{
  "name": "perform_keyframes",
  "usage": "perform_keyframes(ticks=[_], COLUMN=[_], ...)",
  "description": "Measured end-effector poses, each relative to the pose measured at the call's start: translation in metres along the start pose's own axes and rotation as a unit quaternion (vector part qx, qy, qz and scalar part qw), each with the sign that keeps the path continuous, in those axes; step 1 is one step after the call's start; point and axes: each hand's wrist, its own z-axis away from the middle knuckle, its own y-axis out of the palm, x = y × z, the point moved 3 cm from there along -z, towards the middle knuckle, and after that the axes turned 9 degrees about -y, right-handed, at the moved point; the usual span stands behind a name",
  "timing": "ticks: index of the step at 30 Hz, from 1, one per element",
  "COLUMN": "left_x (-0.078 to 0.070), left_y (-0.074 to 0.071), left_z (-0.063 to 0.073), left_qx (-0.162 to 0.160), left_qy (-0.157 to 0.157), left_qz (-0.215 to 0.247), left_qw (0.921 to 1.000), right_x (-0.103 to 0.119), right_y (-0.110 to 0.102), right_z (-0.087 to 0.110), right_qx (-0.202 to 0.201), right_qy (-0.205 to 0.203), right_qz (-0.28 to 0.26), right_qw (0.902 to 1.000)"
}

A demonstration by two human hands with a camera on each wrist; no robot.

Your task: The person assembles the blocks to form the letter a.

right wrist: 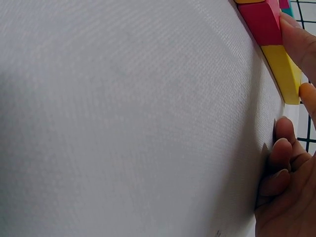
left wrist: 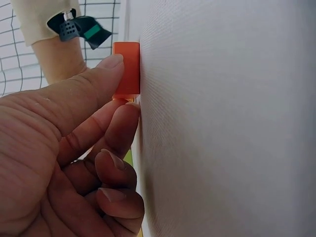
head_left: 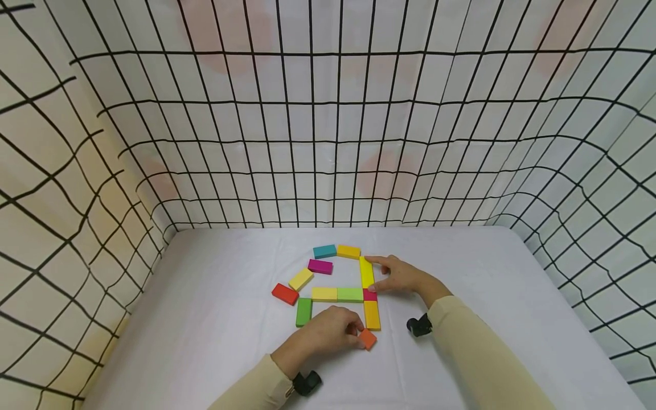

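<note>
My left hand point(head_left: 330, 330) pinches a small orange block point(head_left: 367, 339) between thumb and fingers. The left wrist view shows the thumb on the face of that orange block point(left wrist: 129, 69), close to the white surface. My right hand point(head_left: 405, 276) reaches over a bright yellow block point(head_left: 367, 272). Its extended index finger touches the far end of this block, while the thumb rests on the crimson block point(head_left: 369, 295) at the near end. Seen from the right wrist, the crimson block point(right wrist: 259, 23) and yellow block point(right wrist: 282, 74) lie end to end. An amber block point(head_left: 372, 316) adjoins the crimson one.
Pale yellow point(head_left: 324, 294) and light green point(head_left: 350, 294) blocks form a row leftward. Around them lie green point(head_left: 303, 312), red point(head_left: 285, 294), another pale yellow point(head_left: 300, 279), magenta point(head_left: 320, 266), teal point(head_left: 324, 251) and another amber point(head_left: 348, 251) blocks. Black netting point(head_left: 312, 102) surrounds the white table point(head_left: 205, 319).
</note>
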Motion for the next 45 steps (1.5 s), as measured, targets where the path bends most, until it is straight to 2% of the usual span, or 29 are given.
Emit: perform_keyframes(ticks=[7,17,21,25,29,33,38,40,45], left_x=[0.001,0.001,0.002,0.005,0.011,0.024,0.047,0.058,0.082], left_y=[0.000,0.001,-0.001,-0.011,-0.029,-0.050,-0.069,-0.075,-0.086], left_z=[0.000,0.000,0.002,0.010,0.022,0.032,0.039,0.041,0.043], left_qx=[-0.004,-0.004,-0.014,-0.038,-0.074,-0.120,-0.177,-0.198,-0.224], left_qy=[0.005,0.003,0.005,0.018,0.024,0.000,-0.040,-0.059,-0.115], left_qz=[-0.002,0.000,-0.006,-0.005,0.006,0.020,0.043,0.039,0.032], left_qw=[1.0000,1.0000,0.9999,0.9991,0.9969,0.9925,0.9824,0.9777,0.9672], right_x=[0.002,0.001,0.001,0.002,0.002,0.001,0.000,0.000,-0.001], right_y=[-0.001,0.000,0.000,0.000,0.000,0.001,0.001,0.001,0.001], right_z=[0.001,0.000,0.000,0.000,0.000,0.000,-0.001,-0.001,-0.001], right_qx=[0.002,0.003,0.001,0.001,0.003,0.004,0.005,0.005,0.004], right_qy=[-0.012,-0.008,-0.008,-0.007,-0.003,0.004,0.006,0.005,0.002], right_qz=[0.000,-0.002,0.001,0.000,0.001,-0.002,-0.003,-0.003,0.003], right_qw=[0.9999,1.0000,1.0000,1.0000,1.0000,1.0000,1.0000,1.0000,1.0000])
